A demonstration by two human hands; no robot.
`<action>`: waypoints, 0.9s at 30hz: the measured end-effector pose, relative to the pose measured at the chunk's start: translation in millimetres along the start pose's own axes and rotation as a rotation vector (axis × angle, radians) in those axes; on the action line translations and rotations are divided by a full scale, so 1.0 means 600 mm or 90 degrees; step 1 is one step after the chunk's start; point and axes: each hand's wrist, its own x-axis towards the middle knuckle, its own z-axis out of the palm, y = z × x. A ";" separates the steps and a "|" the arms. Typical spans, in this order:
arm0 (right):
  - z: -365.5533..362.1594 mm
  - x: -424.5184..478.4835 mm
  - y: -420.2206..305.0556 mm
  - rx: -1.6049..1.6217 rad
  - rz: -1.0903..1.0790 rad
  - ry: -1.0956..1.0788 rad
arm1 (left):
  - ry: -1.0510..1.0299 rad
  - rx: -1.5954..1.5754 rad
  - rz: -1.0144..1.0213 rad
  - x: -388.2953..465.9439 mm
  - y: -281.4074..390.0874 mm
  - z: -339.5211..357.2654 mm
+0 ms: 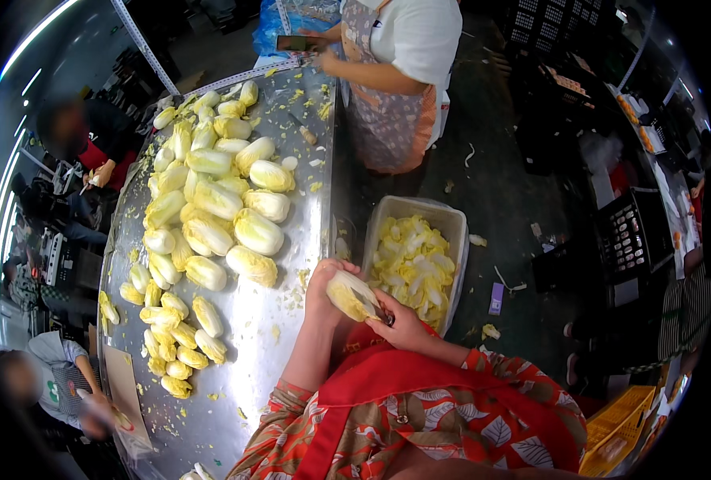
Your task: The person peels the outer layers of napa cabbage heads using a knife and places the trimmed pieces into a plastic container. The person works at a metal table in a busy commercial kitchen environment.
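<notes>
My left hand holds a small napa cabbage head near the right edge of the metal table. My right hand grips a knife, mostly hidden by the fingers, its blade lying along the cabbage. Many pale yellow napa cabbages are heaped on the table to the left, with smaller ones nearer me. Beyond my hands, on the floor side, a translucent plastic bin contains loose cabbage leaves.
A knife with a wooden handle lies at the table's far end, where a person in a patterned apron stands. Two people work along the left side. A yellow crate stands lower right. Leaf scraps and a purple packet lie on the floor.
</notes>
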 end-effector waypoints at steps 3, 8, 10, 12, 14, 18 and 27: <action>-0.001 0.003 -0.009 0.011 -0.012 0.011 | -0.003 0.010 -0.004 0.005 -0.003 -0.004; -0.003 0.005 -0.020 0.030 -0.070 0.069 | -0.056 -0.024 0.043 -0.001 -0.006 0.028; -0.006 0.005 -0.032 0.023 -0.095 0.090 | -0.093 0.069 0.067 -0.004 -0.018 0.019; -0.008 0.004 -0.035 0.003 -0.102 0.100 | -0.081 0.187 0.067 -0.007 -0.033 0.001; -0.012 0.003 -0.031 -0.028 -0.090 0.102 | -0.053 0.238 0.023 -0.008 -0.036 -0.016; -0.018 0.002 -0.008 -0.046 -0.060 0.142 | -0.053 0.283 0.036 -0.011 -0.032 -0.017; -0.074 0.019 0.002 -0.184 -0.053 0.326 | -0.077 0.372 0.049 -0.016 -0.009 -0.005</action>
